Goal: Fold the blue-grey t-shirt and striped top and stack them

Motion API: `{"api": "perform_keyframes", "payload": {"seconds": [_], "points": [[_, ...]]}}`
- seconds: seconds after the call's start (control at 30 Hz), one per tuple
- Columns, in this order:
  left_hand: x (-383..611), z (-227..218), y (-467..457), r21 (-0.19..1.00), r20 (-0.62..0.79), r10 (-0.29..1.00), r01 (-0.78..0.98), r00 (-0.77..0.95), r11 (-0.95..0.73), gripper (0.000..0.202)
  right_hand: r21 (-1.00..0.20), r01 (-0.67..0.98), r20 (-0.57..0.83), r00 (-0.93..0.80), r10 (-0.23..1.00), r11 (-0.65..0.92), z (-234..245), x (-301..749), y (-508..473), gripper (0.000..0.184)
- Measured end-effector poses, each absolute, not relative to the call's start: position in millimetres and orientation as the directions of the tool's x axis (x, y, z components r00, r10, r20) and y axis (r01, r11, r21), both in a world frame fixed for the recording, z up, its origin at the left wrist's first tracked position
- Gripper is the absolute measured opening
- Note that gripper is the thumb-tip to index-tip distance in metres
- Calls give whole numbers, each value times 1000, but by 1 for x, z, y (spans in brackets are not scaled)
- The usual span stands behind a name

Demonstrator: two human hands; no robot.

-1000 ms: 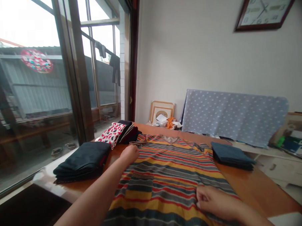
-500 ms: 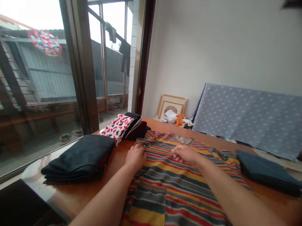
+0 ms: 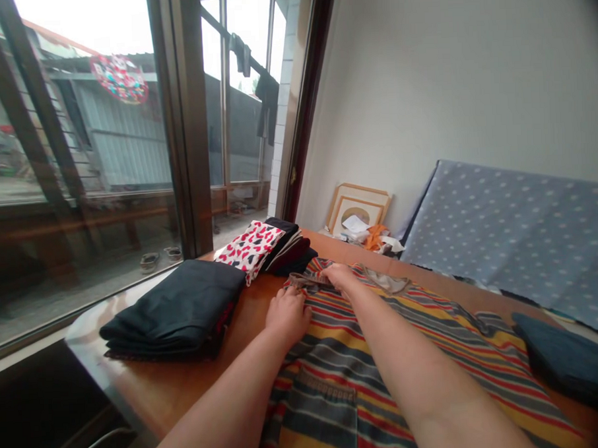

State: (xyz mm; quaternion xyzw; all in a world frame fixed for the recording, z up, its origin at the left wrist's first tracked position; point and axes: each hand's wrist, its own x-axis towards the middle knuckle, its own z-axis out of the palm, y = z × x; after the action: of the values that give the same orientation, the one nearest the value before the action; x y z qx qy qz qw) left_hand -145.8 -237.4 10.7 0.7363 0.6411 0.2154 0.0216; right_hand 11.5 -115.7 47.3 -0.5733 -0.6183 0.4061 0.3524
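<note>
While the left hand (image 3: 286, 313) lies spread, the right hand (image 3: 340, 279), grip unclear, has reached the striped sleeve (image 3: 310, 277).

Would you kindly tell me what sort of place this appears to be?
Probably a room in a home: a striped shirt and dark folded clothes lie on a table, and garments hang outside.

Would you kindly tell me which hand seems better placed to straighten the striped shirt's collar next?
Probably the right hand: it is at the shoulder of the striped shirt, nearer the collar. The left hand is at the shirt's left edge, farther from the collar.
</note>
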Motion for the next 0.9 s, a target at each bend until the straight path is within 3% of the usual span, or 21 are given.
{"api": "perform_keyframes", "payload": {"seconds": [0.23,0.43,0.57,0.67,0.8,0.9], "points": [[-144,13,-238,316,293,951,929,97,-192,27,-958,283,57,32,998,46,74,21,-124,15],[-144,20,-240,366,290,957,922,16,-127,17,-944,292,-134,92,987,-155,56,46,-153,15],[-144,24,-240,368,303,947,930,-110,-10,39,-923,271,-258,89,962,-273,38,59,-166,15],[-146,24,-240,370,325,942,928,-82,-47,54,-926,243,-283,56,957,-288,37,60,-168,13],[-147,24,-241,384,365,931,914,-16,-135,23,-954,173,-246,27,969,-247,45,59,-163,19],[-146,26,-242,426,443,897,883,-13,-197,15,-971,121,-205,23,979,-206,47,61,-160,29]]}}
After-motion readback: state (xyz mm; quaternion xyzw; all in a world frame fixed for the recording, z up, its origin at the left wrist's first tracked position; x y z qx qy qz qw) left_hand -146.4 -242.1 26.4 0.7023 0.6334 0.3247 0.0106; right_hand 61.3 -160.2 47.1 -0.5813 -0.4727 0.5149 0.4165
